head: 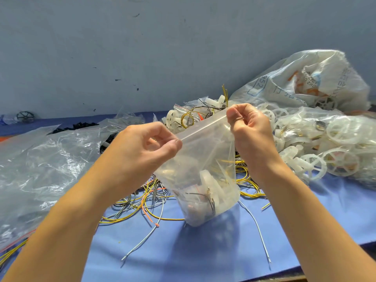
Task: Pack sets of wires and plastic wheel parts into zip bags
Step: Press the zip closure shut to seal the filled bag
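I hold a clear zip bag [203, 159] up above the blue table [183, 251]. My left hand [146, 145] pinches the left end of its zip strip. My right hand [250, 123] pinches the right end, a little higher. White plastic wheel parts and thin wires lie in the bag's bottom. Loose yellow, grey and orange wires [146, 200] are tangled on the table under and behind the bag. A pile of white plastic wheels [317, 159] lies to the right.
A heap of clear plastic bags [44, 165] covers the left of the table. A large white woven sack [305, 82] leans against the blue-grey wall at the back right. More wheel parts and wires [195, 117] sit behind my hands. Black parts [75, 127] lie at the back left.
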Tool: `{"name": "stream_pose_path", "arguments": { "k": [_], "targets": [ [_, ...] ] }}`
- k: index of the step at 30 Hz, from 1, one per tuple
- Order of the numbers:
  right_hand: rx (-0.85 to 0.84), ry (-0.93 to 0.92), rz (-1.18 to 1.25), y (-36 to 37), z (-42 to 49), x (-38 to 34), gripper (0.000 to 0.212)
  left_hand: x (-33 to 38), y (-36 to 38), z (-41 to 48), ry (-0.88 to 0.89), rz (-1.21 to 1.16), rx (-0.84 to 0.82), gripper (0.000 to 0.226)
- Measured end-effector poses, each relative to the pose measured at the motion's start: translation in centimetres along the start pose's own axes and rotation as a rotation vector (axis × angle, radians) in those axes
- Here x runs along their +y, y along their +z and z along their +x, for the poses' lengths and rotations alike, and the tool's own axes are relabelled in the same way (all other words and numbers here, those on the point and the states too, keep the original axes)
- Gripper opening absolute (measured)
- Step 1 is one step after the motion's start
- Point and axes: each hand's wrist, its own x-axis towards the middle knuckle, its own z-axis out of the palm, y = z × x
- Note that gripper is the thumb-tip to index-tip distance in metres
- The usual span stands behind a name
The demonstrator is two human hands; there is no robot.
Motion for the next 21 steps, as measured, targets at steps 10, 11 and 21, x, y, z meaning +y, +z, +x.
{"name": "stream_pose_path", "arguments": {
  "k": [10,11,21],
  "targets": [
    [0.028,0.04,0.039,-0.5,0.4,1.0,0.02,-1.9,-1.2,-1.9,-0.049,-0.104,0.129,0.013],
    [0.024,0.042,0.043,-0.5,0.4,1.1,0.02,-1.9,-1.2,-1.9,-0.052,-0.119,0.153,0.013],
    [-0.074,0.029,0.045,-0.6,0.4,0.7,0.02,-1.5,-0.7,-1.6,-0.046,-0.172,0.352,0.013]
  ]
}}
